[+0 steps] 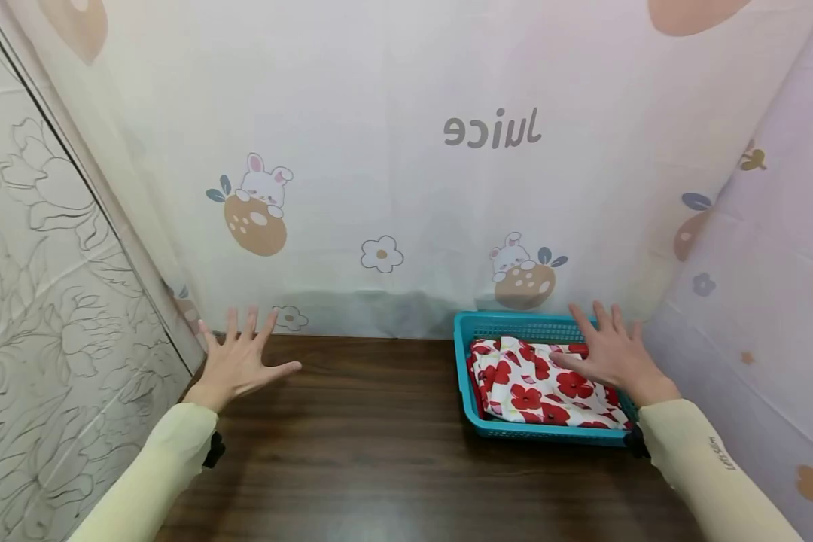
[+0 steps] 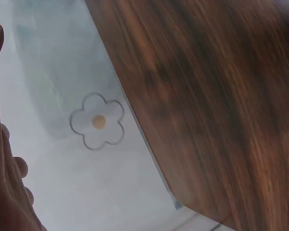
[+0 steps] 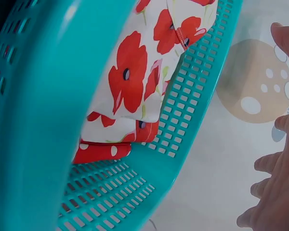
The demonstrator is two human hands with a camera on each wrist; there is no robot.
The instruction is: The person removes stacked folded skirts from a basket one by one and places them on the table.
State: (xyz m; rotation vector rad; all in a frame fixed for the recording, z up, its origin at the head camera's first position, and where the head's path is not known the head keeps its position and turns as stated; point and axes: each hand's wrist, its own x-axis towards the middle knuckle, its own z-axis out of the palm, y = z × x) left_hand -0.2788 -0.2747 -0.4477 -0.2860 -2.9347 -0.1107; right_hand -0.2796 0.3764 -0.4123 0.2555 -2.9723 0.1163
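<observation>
Folded cloth (image 1: pixel 535 380), white with red flowers, lies in a teal plastic basket (image 1: pixel 470 406) at the right of the dark wooden table. In the right wrist view, red fabric with white dots (image 3: pixel 103 152) shows beneath the flowered cloth (image 3: pixel 130 72). My right hand (image 1: pixel 613 354) hovers above the basket's right part, fingers spread, holding nothing. Over the table's left side my left hand (image 1: pixel 237 365) is held up with its fingers spread wide, also holding nothing. Only the edge of the left hand (image 2: pixel 7 183) appears in the left wrist view.
A pale curtain (image 1: pixel 379 165) printed with rabbits, fruit and flowers hangs behind the wooden table (image 1: pixel 352 436). Patterned sheets stand on the left (image 1: pixel 47 301) and right (image 1: pixel 759 324). Dark bands are on both wrists.
</observation>
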